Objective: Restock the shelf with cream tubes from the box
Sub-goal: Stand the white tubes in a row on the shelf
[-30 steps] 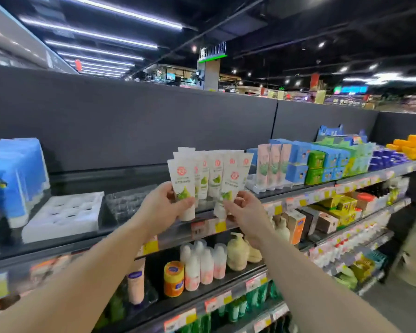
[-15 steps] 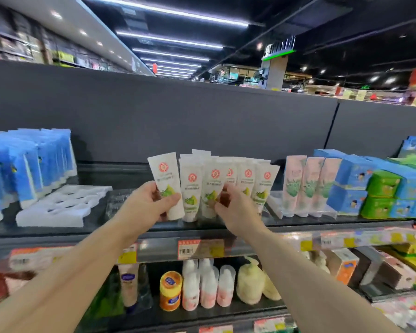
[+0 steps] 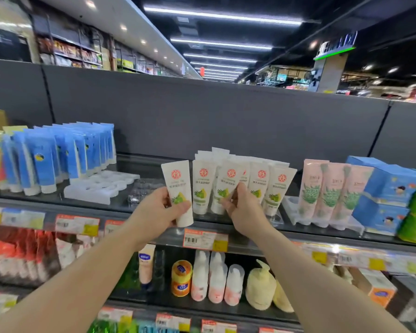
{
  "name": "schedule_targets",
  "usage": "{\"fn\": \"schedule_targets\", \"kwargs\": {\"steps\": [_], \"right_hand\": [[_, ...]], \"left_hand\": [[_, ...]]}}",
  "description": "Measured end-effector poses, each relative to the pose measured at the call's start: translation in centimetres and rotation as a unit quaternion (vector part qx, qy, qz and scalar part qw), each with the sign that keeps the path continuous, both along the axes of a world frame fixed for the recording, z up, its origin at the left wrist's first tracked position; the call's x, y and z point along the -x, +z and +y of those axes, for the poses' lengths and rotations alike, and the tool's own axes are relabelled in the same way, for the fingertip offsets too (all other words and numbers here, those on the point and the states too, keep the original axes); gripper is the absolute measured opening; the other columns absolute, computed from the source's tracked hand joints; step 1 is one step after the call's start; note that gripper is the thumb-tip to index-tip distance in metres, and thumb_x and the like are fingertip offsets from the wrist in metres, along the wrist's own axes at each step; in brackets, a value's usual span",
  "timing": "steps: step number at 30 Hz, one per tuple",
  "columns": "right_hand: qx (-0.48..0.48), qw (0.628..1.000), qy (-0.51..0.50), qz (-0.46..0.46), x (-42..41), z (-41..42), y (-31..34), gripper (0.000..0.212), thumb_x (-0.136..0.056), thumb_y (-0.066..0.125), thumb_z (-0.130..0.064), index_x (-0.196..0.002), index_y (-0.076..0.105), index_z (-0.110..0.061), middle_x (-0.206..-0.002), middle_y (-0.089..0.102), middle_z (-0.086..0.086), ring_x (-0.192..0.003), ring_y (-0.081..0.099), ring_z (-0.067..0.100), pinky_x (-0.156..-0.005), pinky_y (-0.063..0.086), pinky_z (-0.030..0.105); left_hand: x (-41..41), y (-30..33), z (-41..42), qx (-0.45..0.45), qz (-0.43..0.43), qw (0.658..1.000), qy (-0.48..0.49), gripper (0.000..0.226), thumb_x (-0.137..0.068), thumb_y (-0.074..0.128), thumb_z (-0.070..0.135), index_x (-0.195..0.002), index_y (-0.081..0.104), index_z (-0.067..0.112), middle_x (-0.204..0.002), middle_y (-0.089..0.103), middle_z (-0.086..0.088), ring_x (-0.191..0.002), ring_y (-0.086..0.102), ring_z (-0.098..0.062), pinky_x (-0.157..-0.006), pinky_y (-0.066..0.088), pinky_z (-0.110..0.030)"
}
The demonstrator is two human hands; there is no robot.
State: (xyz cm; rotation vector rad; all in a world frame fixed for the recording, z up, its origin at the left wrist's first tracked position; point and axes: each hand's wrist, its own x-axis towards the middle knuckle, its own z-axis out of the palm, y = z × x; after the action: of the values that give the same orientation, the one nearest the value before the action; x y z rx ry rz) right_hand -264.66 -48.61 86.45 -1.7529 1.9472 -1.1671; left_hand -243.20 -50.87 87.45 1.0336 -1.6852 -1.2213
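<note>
Shelf [image 3: 154,210] of dark glass runs across the view, and behind it stands a grey back panel [image 3: 226,121]. On the shelf, blue tubes [image 3: 58,155] stand at the left, pink tubes [image 3: 332,188] at the right, and a white tray [image 3: 99,186] with empty holes lies between the blue ones and the middle. No box is visible from here.

Cream tubes in a row [image 3: 240,186] stand cap down in the middle, close together and touching. The right hand [image 3: 243,207] has its fingers curled around the lower part of one of them; I cannot tell if it steadies the tube or moves it. If this hand pushes sideways, the tight row may fall like dominoes toward the pink tubes, because the tubes are tall and stand on small caps.

The left hand [image 3: 161,210] grips a single tube [image 3: 179,191], tilted a little, at the left end of the row and over the front edge. I think it is being set there. If it is released so near the edge, or not upright, it could tip forward and drop to the lower shelves. The gap beside the row looks narrow, so pressing it in could also disturb the neighbours.
</note>
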Motion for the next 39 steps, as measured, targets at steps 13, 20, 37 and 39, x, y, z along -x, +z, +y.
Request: {"fn": "schedule_targets", "kwargs": {"steps": [13,20,37,39], "right_hand": [[-0.043,0.998,-0.006,0.052,-0.5,-0.1,0.4,0.026,-0.095,0.059,-0.03,-0.117,0.048,-0.026,-0.116,0.061,-0.008,-0.099,0.053,0.011,-0.084,0.047,0.028],[0.055,0.998,0.035,0.008,-1.2,3.6,2.7,0.036,-0.086,0.07,-0.037,-0.118,0.057,-0.027,-0.099,0.064,-0.015,-0.087,0.061,0.003,-0.074,0.052,0.019],[0.005,0.999,-0.041,-0.004,2.0,1.9,0.8,0.034,-0.088,0.07,-0.026,-0.117,0.055,-0.024,-0.12,0.063,-0.01,-0.102,0.056,0.007,-0.077,0.045,0.021],[-0.012,0.999,-0.049,0.007,2.2,1.7,0.7,0.034,-0.089,0.069,-0.027,-0.119,0.054,-0.023,-0.124,0.062,-0.009,-0.11,0.058,0.012,-0.082,0.048,0.027]], "left_hand": [[0.1,0.3,0.3,0.007,-0.041,0.999,-0.014,0.02,-0.091,0.064,0.023,-0.104,0.055,0.036,-0.111,0.066,0.013,-0.101,0.065,-0.009,-0.092,0.055,-0.041],[2.3,2.2,0.9,0.073,-0.044,0.996,-0.032,0.026,-0.086,0.07,0.024,-0.105,0.058,0.038,-0.106,0.069,0.014,-0.096,0.066,-0.005,-0.08,0.057,-0.027],[2.8,-0.8,-1.4,0.253,-0.351,0.9,0.05,0.033,-0.092,0.058,0.045,-0.12,0.065,0.029,-0.118,0.064,0.013,-0.092,0.052,-0.001,-0.079,0.044,-0.023],[2.8,-0.7,-1.4,0.274,-0.367,0.888,0.05,0.037,-0.093,0.056,0.047,-0.124,0.064,0.03,-0.119,0.065,0.011,-0.096,0.055,-0.004,-0.087,0.048,-0.028]]}}
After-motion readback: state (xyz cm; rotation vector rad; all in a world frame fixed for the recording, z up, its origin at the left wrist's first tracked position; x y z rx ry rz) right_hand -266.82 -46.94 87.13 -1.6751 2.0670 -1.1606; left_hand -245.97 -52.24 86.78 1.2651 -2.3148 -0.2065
